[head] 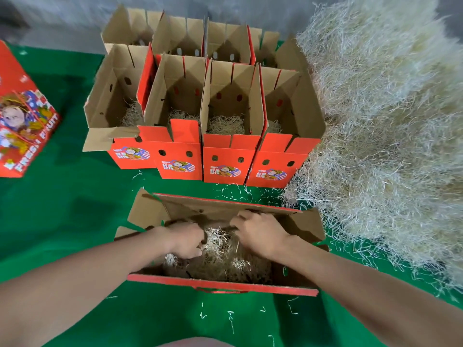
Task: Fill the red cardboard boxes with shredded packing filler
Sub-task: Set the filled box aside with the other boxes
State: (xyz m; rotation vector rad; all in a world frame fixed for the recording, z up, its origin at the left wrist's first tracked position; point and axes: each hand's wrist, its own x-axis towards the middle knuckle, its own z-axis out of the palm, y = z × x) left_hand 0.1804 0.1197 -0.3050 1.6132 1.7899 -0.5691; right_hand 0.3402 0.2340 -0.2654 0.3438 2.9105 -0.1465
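Near box [223, 284] one, two hands [186, 240] [258, 232] in filler [225, 261]

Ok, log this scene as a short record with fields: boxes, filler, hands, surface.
near box: open, partly filled with filler
left grip: inside near box, fingers curled into filler
right grip: inside near box, over filler; hold unclear
row behind: four open boxes, a little filler in each
filler pile: right side, against the boxes
closed box: far left
surface: green cloth
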